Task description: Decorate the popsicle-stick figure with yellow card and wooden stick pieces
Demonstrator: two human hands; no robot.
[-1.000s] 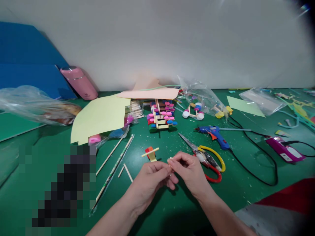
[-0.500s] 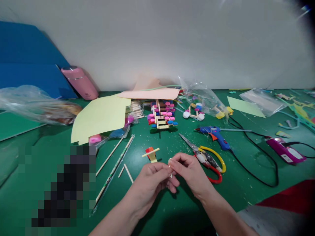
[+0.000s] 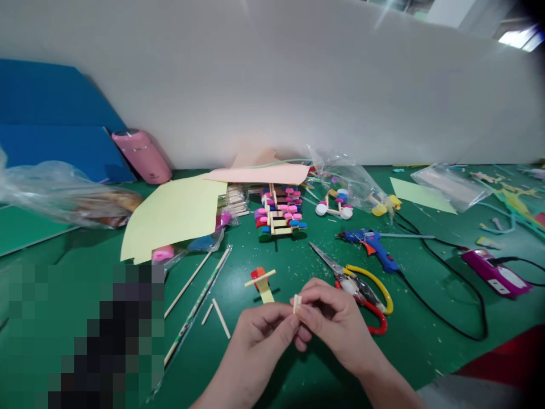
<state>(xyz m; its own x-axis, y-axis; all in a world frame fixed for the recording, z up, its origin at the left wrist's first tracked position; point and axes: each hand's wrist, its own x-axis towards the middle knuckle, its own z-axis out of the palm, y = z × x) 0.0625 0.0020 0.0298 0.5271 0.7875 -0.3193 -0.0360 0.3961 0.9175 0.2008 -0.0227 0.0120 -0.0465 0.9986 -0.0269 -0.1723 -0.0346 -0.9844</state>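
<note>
Short pale wooden sticks [image 3: 297, 304] stand nearly upright, side by side, between my fingertips. My left hand [image 3: 264, 338] is closed, its thumb and forefinger pinching at their lower end. From the other side, my right hand [image 3: 334, 318] grips them between thumb and forefinger; the fingers hide their lower part. Just beyond my left hand lies a small piece with a red-orange block [image 3: 258, 275], a pale stick across it and a yellow strip. Scissors [image 3: 361, 287] with red and yellow handles lie beside my right hand. Two loose sticks [image 3: 220, 318] rest left of my hands.
Small stick models with coloured wheels [image 3: 281, 213] stand at the back centre. A blue glue gun [image 3: 370, 244] with a black cord lies right. Yellow paper [image 3: 174, 213], a long wrapped stick [image 3: 198, 307] and a pink bottle [image 3: 142, 156] are at left.
The sticks have turned more upright, and two now show side by side above my fingertips. Both hands appear lower in the picture, as the whole scene has shifted down slightly.
</note>
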